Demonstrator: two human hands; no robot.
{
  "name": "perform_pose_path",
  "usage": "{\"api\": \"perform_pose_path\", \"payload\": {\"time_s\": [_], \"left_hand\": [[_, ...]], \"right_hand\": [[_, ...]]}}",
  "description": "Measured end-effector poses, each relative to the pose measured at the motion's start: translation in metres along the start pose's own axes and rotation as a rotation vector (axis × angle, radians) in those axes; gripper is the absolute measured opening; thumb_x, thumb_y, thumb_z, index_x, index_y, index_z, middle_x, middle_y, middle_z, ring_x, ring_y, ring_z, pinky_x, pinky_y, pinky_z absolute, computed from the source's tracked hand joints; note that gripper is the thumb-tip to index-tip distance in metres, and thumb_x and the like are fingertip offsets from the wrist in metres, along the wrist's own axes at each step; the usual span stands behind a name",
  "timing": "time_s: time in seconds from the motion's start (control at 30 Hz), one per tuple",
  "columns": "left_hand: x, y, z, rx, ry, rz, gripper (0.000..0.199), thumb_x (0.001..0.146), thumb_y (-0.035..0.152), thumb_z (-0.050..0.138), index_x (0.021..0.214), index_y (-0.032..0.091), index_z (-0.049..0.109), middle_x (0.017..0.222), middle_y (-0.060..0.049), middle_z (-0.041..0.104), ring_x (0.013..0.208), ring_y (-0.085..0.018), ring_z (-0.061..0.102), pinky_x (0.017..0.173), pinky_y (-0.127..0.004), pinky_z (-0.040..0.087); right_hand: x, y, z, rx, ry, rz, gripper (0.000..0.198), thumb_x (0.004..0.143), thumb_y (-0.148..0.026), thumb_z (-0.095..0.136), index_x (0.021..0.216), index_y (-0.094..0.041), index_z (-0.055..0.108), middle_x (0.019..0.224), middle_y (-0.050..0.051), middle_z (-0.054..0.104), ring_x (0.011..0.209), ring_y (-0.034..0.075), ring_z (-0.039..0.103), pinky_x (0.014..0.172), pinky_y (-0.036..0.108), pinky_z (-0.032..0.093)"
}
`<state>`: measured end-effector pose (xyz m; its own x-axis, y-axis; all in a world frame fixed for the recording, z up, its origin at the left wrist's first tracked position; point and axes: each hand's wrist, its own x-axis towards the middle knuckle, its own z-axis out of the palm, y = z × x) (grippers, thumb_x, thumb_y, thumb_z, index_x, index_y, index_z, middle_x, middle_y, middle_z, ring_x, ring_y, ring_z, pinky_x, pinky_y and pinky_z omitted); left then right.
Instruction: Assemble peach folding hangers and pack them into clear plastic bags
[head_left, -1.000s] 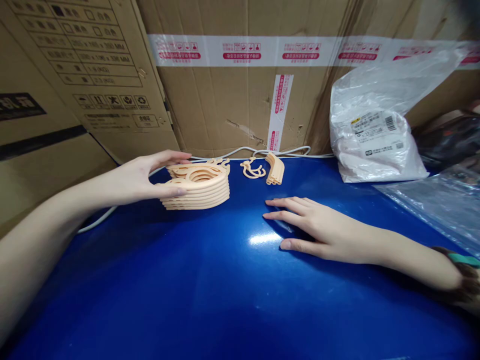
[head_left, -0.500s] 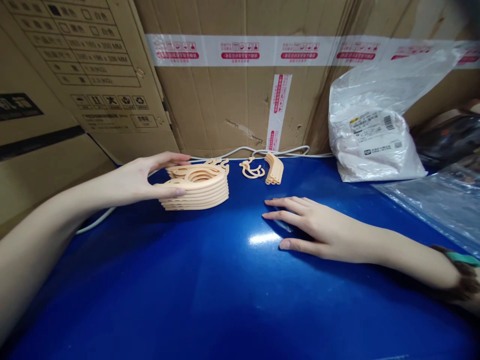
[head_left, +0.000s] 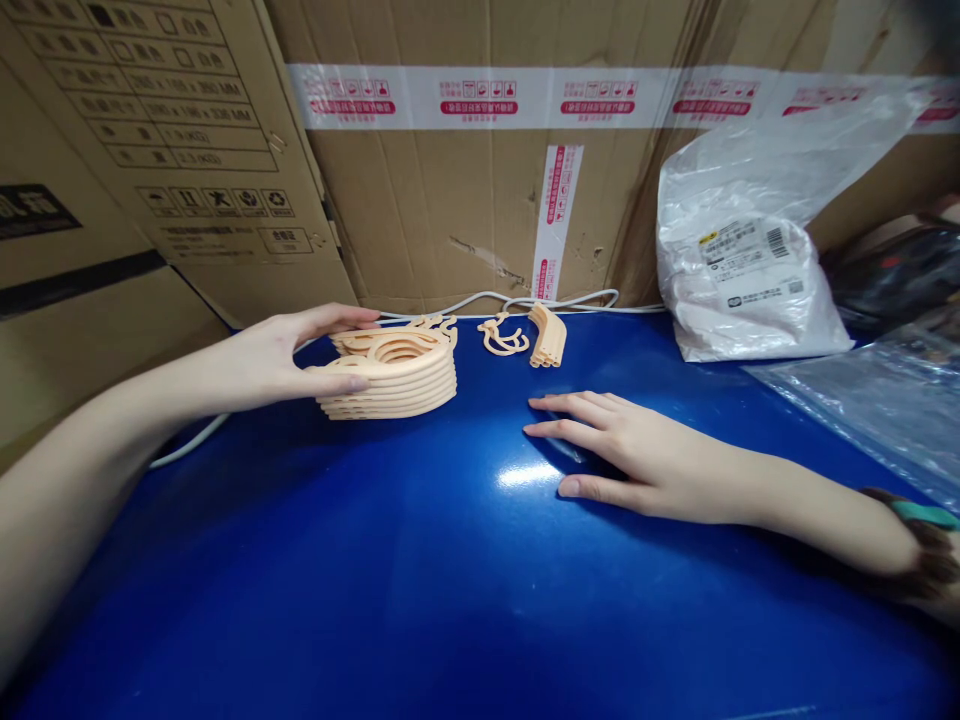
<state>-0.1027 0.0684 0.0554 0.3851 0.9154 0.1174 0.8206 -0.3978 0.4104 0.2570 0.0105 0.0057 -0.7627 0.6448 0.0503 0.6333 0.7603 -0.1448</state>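
Observation:
At the back left of the blue table, my left hand grips the left end of a stack of beige curved plastic pieces. The thumb presses on the near side; the other fingers reach over the far side, their tips partly hidden. The pieces have cut-out openings and look like hanger parts. Thin hook-shaped pieces show behind the stack. To its right lie loose beige hooks and a small bundle of bent beige pieces. My right hand rests palm down, fingers spread, holding nothing.
Cardboard boxes stand along the back and left edges of the blue table. A white cable runs along the back. At the right are a white plastic bag with labels and a clear plastic sheet.

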Motion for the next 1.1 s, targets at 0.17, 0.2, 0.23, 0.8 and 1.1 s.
{"api": "perform_pose_path", "payload": {"time_s": [0.17, 0.2, 0.23, 0.8, 1.1], "left_hand": [[-0.002, 0.004, 0.001, -0.004, 0.008, 0.009, 0.076, 0.080, 0.064, 0.062, 0.139, 0.019, 0.045, 0.142, -0.005, 0.052, 0.129, -0.028, 0.047, 0.113, -0.049, 0.027], [-0.002, 0.003, 0.001, 0.000, 0.014, 0.012, 0.077, 0.080, 0.065, 0.062, 0.138, 0.018, 0.046, 0.142, -0.006, 0.052, 0.128, -0.028, 0.048, 0.112, -0.050, 0.028], [-0.002, 0.003, 0.002, 0.008, 0.021, 0.018, 0.077, 0.079, 0.066, 0.061, 0.138, 0.018, 0.046, 0.141, -0.006, 0.053, 0.126, -0.029, 0.049, 0.112, -0.051, 0.029], [-0.024, 0.086, 0.065, 0.337, 0.191, 0.588, 0.058, 0.095, 0.036, 0.051, 0.145, 0.011, 0.036, 0.152, -0.012, 0.040, 0.146, -0.023, 0.027, 0.120, -0.042, 0.023], [-0.024, 0.081, 0.096, 0.182, -0.189, 0.450, 0.067, 0.098, 0.054, 0.038, 0.149, 0.011, 0.033, 0.156, -0.014, 0.032, 0.143, -0.028, 0.031, 0.116, -0.046, 0.032]], "right_hand": [[-0.001, 0.000, 0.000, 0.008, 0.001, 0.003, 0.056, 0.096, -0.056, 0.042, 0.143, -0.025, 0.046, 0.152, 0.009, 0.040, 0.136, 0.026, 0.040, 0.111, 0.047, 0.035], [-0.001, 0.000, 0.000, 0.008, 0.001, 0.002, 0.056, 0.096, -0.056, 0.042, 0.143, -0.025, 0.046, 0.153, 0.009, 0.040, 0.136, 0.026, 0.040, 0.111, 0.047, 0.035], [-0.001, 0.000, 0.000, 0.007, 0.001, 0.001, 0.056, 0.096, -0.056, 0.042, 0.143, -0.025, 0.046, 0.153, 0.009, 0.039, 0.137, 0.025, 0.040, 0.111, 0.047, 0.035], [0.000, 0.001, 0.000, -0.018, 0.028, 0.011, 0.059, 0.095, -0.057, 0.043, 0.143, -0.022, 0.047, 0.154, 0.012, 0.035, 0.138, 0.027, 0.037, 0.112, 0.047, 0.034], [0.003, 0.012, -0.003, -0.049, 0.151, 0.040, 0.042, 0.095, -0.047, 0.049, 0.125, -0.021, 0.063, 0.132, 0.012, 0.059, 0.118, 0.027, 0.057, 0.101, 0.048, 0.043]]}}
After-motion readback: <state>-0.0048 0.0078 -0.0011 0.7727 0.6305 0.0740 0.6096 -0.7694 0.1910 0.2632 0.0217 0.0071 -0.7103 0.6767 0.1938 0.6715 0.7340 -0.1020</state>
